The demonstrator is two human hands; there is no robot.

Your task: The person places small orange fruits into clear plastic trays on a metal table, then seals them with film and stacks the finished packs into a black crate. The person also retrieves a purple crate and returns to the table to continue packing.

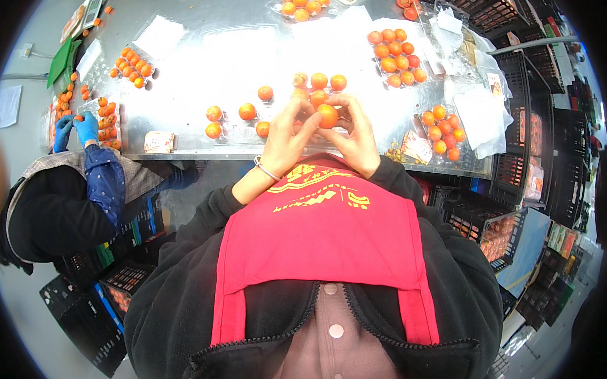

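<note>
My left hand (287, 141) and my right hand (355, 136) meet in front of my apron, pinching one orange-red tomato (327, 117) between their fingertips. Just beyond my fingers, a group of tomatoes (318, 81) sits in clear plastic trays, partly covered by my hands. To the left of my left hand, a clear plastic tray (238, 133) has a few tomatoes (247, 111) spread in it. One loose-looking tomato (265, 93) lies a little farther off; glare hides whether a tray is under it.
Filled tomato trays stand at right (399, 57), near right (442, 131) and far left (132, 66). Plucked green calyces (394, 153) lie by the front edge. At left, a co-worker's blue-gloved hands (77, 126) handle tomatoes. Black crates (520, 97) flank the metal table (176, 110).
</note>
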